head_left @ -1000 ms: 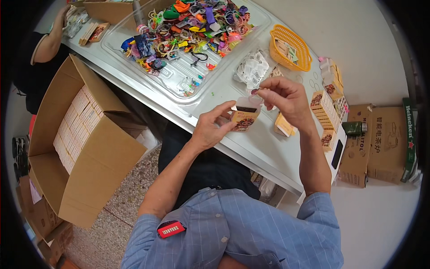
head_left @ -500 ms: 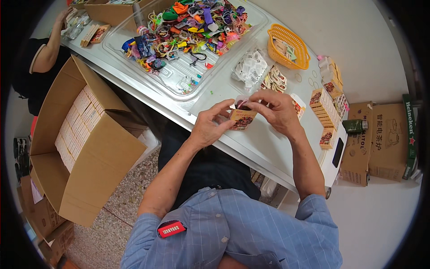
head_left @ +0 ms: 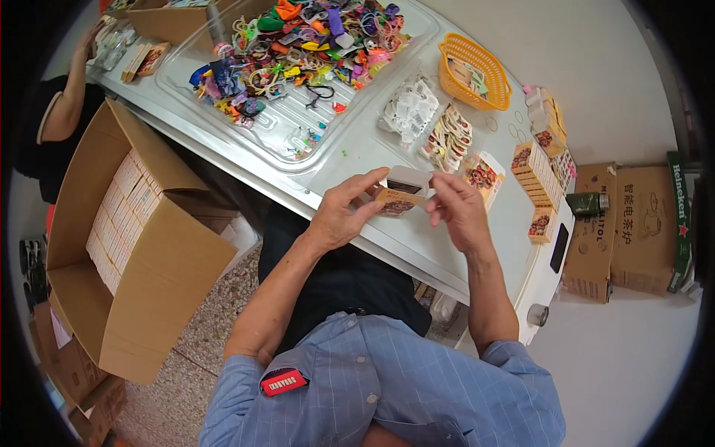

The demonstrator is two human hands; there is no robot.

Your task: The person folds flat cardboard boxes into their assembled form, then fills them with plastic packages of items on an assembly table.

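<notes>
My left hand (head_left: 345, 211) grips a small printed paper box (head_left: 398, 205) between thumb and fingers, just above the table's near edge. The box's top is open, with a pale flap standing up and something dark inside that I cannot make out. At the box's right edge is my right hand (head_left: 459, 209), its fingers loosely bent and apart, holding nothing I can see. Beyond it lie a printed packet (head_left: 484, 177), a pile of printed card tags (head_left: 450, 141) and a clear bag of white tags (head_left: 410, 110).
A clear tray (head_left: 298, 153) heaped with colourful trinkets fills the back of the table. To the right stand a yellow basket (head_left: 456, 83) and stacked small boxes (head_left: 535, 176), near a phone (head_left: 562, 248). An open carton (head_left: 153, 298) of packed boxes stands left; a co-worker's arm (head_left: 68, 112) shows beyond.
My right hand has drawn back from the box's opening to its right side, its fingers loosening. The box's top now shows open with its flap up. My left hand keeps its grip.
</notes>
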